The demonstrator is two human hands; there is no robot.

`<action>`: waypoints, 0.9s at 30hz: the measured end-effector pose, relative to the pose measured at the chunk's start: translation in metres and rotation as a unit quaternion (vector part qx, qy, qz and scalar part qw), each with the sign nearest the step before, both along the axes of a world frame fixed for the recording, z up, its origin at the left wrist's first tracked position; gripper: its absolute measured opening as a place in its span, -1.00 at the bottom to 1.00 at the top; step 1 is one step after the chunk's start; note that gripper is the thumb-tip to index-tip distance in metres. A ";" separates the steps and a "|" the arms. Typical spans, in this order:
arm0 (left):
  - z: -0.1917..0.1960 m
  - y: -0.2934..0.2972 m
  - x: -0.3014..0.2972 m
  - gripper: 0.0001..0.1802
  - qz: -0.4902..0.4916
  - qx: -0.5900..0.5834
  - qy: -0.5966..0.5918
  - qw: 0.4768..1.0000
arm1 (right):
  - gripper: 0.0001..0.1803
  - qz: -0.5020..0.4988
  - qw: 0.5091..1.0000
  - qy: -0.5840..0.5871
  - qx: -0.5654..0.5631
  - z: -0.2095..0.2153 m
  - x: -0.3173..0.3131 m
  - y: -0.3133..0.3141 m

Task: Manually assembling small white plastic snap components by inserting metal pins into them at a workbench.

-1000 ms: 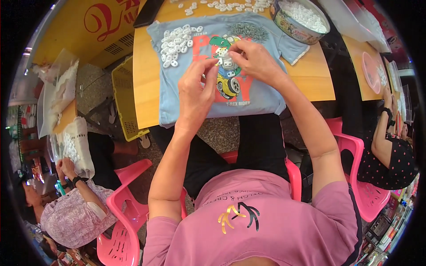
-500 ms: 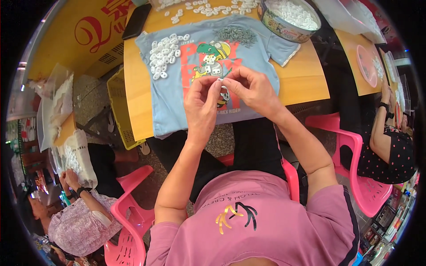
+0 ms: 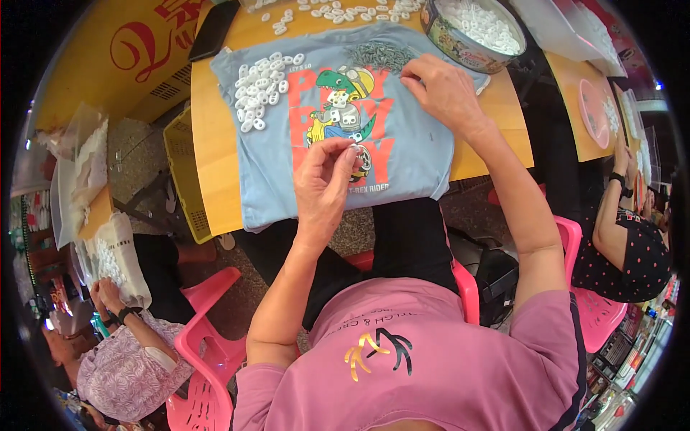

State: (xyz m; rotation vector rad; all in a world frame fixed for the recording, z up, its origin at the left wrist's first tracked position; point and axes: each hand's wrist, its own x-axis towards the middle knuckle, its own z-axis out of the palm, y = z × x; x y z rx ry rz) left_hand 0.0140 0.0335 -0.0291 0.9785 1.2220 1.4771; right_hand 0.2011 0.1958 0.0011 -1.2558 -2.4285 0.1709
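Note:
My left hand (image 3: 325, 179) pinches a small white plastic piece (image 3: 354, 146) between thumb and fingertips, above the printed front of a light blue T-shirt (image 3: 269, 172). My right hand (image 3: 447, 95) is at the right edge of a pile of small grey-green pieces (image 3: 377, 56); its fingers are bent together, and what they hold, if anything, is hidden. A heap of white oval pieces with holes (image 3: 260, 90) lies on the shirt's upper left. A few more white pieces (image 3: 339, 99) rest on the printed dinosaur.
The shirt covers a yellow table (image 3: 496, 136). A round tin (image 3: 471, 43) full of white pieces stands at the back right, a black phone (image 3: 214, 30) lies back left. A yellow crate (image 3: 188, 179) stands beside the table. People sit on pink chairs (image 3: 208, 345) at both sides.
My right hand has left my left hand and moved up and right to the grey-green pile. The left hand stays in place, still pinching the white piece.

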 end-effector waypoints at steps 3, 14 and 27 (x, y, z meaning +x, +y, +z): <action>0.001 0.000 -0.001 -0.83 -0.007 -0.009 0.002 1.000 | -0.83 0.002 1.000 -0.015 0.003 -0.001 -0.003 0.005; -0.001 0.002 0.000 -0.86 0.001 -0.003 -0.010 1.000 | -0.85 0.043 0.993 -0.106 -0.010 0.007 -0.007 0.013; 0.005 0.005 -0.009 -0.84 0.009 -0.010 -0.052 0.999 | -0.80 0.108 0.986 0.100 -0.083 0.010 0.003 -0.005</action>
